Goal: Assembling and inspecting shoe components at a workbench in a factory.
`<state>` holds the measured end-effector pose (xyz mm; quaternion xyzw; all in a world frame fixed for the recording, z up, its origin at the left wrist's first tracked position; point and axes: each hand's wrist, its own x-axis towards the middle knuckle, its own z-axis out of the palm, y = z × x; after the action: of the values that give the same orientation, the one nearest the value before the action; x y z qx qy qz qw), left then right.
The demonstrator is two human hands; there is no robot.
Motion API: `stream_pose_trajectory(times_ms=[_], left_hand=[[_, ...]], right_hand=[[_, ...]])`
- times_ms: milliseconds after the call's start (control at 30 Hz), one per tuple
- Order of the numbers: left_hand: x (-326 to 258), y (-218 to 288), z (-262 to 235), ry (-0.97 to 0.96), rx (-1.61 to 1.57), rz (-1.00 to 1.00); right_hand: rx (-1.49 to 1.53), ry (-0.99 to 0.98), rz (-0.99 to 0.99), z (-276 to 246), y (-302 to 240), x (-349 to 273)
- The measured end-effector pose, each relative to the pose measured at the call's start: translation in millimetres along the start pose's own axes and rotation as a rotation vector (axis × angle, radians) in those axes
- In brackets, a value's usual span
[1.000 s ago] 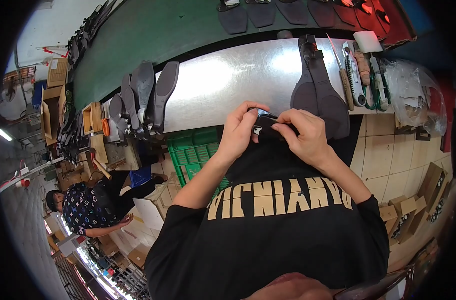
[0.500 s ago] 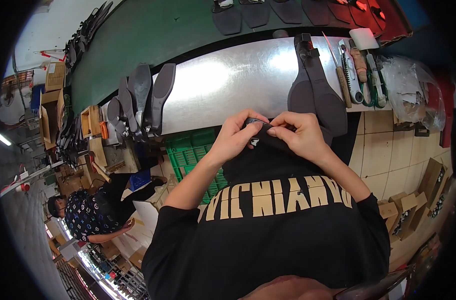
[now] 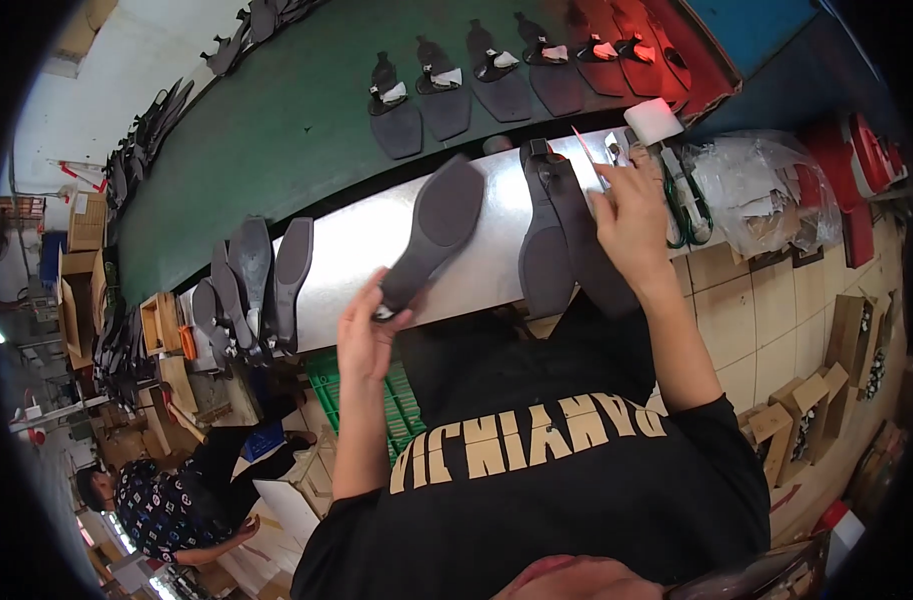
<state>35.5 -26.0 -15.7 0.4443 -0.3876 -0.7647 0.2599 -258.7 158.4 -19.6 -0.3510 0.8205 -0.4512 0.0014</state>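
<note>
My left hand (image 3: 367,325) is closed round the narrow end of a dark shoe sole (image 3: 447,205), which now slants up over the metal bench (image 3: 362,245) near mid-frame. My right hand (image 3: 632,220) has left it for the tools (image 3: 686,187) at upper right; whether it grips one I can't tell. The two-handed pinching close to me seems paused.

a green tabletop (image 3: 277,165) lies beyond a shiny metal worktop (image 3: 362,235), with pale floor tiles (image 3: 722,312) at right.
</note>
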Motion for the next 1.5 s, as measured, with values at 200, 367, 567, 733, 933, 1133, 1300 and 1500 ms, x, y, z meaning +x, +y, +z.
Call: stream_pose_trajectory(times_ms=[200,367,567,733,933,1133,1300,1500], left_hand=[[6,-29,-5,-0.017,-0.266,-0.273],[4,-13,30,0.035,-0.539,-0.441],[2,-15,65,0.012,-0.618,-0.517],[3,-27,69,-0.057,-0.685,-0.568],[-8,-22,78,0.009,-0.671,-0.505],[-12,-21,86,0.021,-0.238,-0.022],[-5,-30,78,0.079,-0.04,0.235],[-3,-21,68,0.015,-0.251,0.092]], right_hand=[[-0.464,-0.056,-0.123,20,33,1],[0.003,0.138,-0.165,-7,-13,6],[0.686,-0.688,0.205,15,-83,-58],[0.788,-0.685,0.271,49,-72,-85],[0.807,-0.603,0.18,48,-64,-81],[0.965,-0.883,0.667,30,-88,-77],[1.191,-0.874,0.794,41,-87,-86],[1.5,-0.896,0.774,34,-77,-71]])
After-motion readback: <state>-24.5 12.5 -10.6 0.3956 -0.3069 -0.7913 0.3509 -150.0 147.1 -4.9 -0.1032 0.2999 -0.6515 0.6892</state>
